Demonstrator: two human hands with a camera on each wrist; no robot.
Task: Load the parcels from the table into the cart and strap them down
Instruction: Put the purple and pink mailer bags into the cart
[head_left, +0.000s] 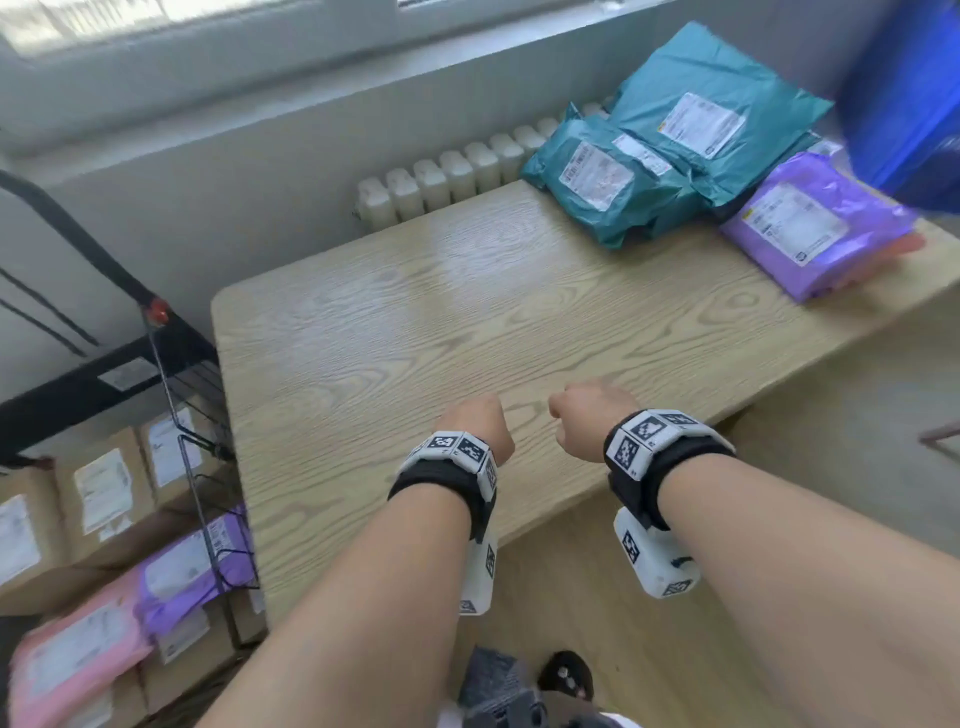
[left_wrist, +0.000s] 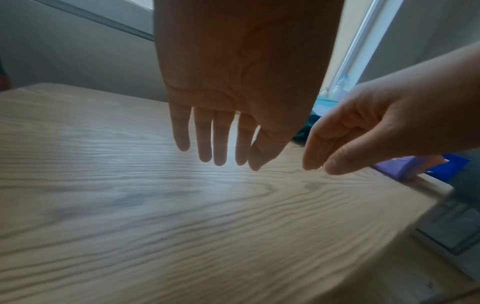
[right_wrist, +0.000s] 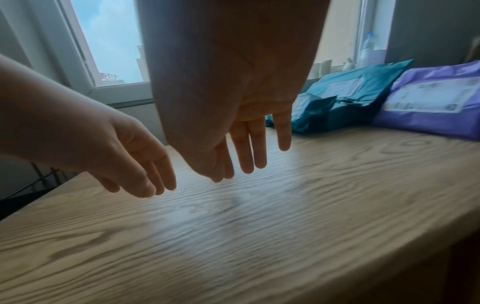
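Hands over the near part of the wooden surface (head_left: 395, 312), both empty. Left hand (head_left: 480, 423) hangs palm-down above the wood grain, its fingers (left_wrist: 205, 142) straight and loosely spread, touching nothing. Right hand (head_left: 589, 410) just beside it, fingers (right_wrist: 249, 152) likewise extended and relaxed, not in contact with the surface. Both wrists carry black straps with white marker-tagged camera blocks.

Parcels sit well apart from the hands, at the far right corner of the surface. Large teal mailer (head_left: 711, 98) lies farthest back against the wall; smaller teal mailer (head_left: 608, 182) overlaps its front-left edge. Purple mailer (head_left: 810, 228) lies just right of the teal pair, at the right edge of the surface, with a pink edge showing beneath it. All three show white shipping labels face up.

Left of the surface, and lower, stands the black wire-frame cart (head_left: 176, 374). It already holds brown cartons (head_left: 104, 499) with labels, a purple mailer and a pink mailer (head_left: 72, 660) on top of them. White radiator (head_left: 447, 179) runs along the wall behind the surface.
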